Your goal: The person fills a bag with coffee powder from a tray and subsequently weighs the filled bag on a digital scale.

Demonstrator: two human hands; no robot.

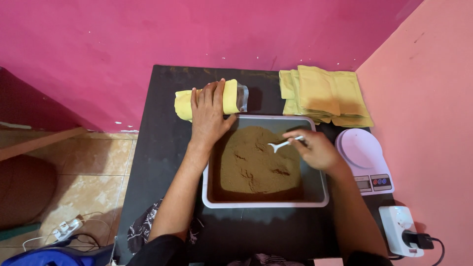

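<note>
Our hands at the tray point(315, 197) of brown powder point(258, 160) — black table point(162, 148).
L hand point(209, 116) lies open on a yellow pouch point(183, 103) behind tray; R hand point(318, 148) grips a white spoon point(283, 144) over the powder — scale point(362, 148) at right.

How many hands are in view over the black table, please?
2. The left hand rests on a yellow pouch behind the grey tray of brown powder; the right hand holds a white spoon over the powder. None seem hidden.
</note>
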